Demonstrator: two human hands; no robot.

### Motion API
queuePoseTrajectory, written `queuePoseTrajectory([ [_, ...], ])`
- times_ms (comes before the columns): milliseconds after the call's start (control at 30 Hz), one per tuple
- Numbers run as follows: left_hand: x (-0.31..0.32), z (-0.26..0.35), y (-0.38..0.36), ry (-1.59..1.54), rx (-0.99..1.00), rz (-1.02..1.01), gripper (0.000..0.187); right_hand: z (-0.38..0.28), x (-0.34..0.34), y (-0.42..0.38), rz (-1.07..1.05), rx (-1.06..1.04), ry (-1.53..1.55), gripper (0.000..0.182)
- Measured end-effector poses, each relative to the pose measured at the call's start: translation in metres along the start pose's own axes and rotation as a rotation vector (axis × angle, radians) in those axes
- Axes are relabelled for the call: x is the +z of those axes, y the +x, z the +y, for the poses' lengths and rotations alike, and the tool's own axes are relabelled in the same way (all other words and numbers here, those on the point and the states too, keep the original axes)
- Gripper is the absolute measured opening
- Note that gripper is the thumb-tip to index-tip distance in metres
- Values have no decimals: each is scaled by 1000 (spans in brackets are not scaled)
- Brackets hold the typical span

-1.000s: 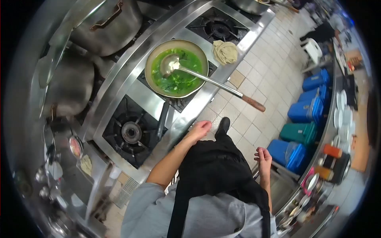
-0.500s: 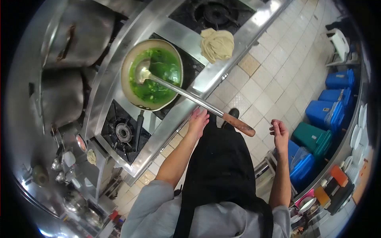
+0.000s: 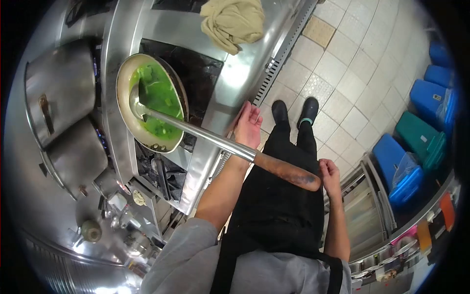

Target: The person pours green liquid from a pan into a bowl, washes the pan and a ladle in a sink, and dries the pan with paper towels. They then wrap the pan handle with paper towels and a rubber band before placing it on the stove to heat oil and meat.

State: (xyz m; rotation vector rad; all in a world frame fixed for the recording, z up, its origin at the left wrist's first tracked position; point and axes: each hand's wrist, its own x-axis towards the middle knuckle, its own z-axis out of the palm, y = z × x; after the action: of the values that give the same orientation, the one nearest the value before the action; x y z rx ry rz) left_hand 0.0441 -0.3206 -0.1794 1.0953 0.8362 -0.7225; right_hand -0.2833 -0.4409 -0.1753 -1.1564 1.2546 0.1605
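Observation:
A light-coloured pan (image 3: 125, 109) with bright green liquid and leafy bits sits on the stove, looking tilted. A metal ladle (image 3: 198, 132) dips into it, its wooden handle (image 3: 284, 171) reaching out over the stove's edge in front of my apron. My left hand (image 3: 248, 128) is beside the ladle's shaft at the stove's front edge, fingers stretched out and holding nothing. Over by the right side of my apron, my right hand (image 3: 330, 174) has its fingers curled in, with nothing seen in them. A beige cloth (image 3: 232, 23) lies bunched on the steel counter.
Large steel pots (image 3: 61, 90) stand behind the pan on the left. Blue bins (image 3: 399, 166) and a green bin (image 3: 420, 138) line the right side. A steel rack (image 3: 364, 201) is near my right arm. My shoes (image 3: 307, 111) stand on the tiled floor (image 3: 338, 93).
The view has shifted, and the pan now looks more tilted. The ladle's handle appears closer to my body. My right hand has come in beside the apron, its fingers more curled.

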Motion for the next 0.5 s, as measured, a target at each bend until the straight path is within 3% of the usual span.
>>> queuePoseTrajectory([
  [333, 8, 8, 7, -58, -119, 73, 15, -23, -2, 55, 47, -7, 116, 28],
  [500, 11, 5, 7, -72, -50, 89, 12, -19, 3, 56, 44, 22, 89, 27],
])
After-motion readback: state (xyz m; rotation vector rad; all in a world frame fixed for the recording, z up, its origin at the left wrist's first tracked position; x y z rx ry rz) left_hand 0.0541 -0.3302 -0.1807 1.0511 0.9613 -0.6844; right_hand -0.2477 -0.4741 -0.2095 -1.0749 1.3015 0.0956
